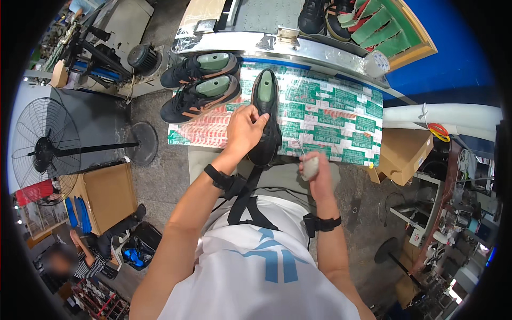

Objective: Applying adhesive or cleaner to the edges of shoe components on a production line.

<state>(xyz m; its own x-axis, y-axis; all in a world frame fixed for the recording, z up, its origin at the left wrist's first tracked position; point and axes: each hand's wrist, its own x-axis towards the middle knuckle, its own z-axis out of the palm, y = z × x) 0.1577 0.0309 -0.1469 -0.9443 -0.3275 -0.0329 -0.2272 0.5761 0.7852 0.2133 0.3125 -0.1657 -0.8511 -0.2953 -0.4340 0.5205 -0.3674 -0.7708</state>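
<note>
A black shoe (265, 143) with a green shoe last (265, 90) inside lies toe toward me on the table in front. My left hand (247, 128) is closed over its lacing, thumb and fingers pinched together there. What exactly sits between the fingertips is hidden. To the right of the shoe, my right hand (320, 173) grips an awl-like tool (310, 167) by its pale, rounded handle. Its thin metal shaft points up and left, apart from the shoe. Two more dark shoes with brown stripes, a rear one (200, 69) and a nearer one (202, 100), hold green lasts at left.
Green-and-white printed wrapping (330, 114) covers the tabletop. Behind it runs a metal-edged conveyor (256, 42), with more shoes (325, 21) and a green-lined box (392, 32). A floor fan (45, 146) and a seated person (88, 258) are at left, cardboard boxes (405, 157) at right.
</note>
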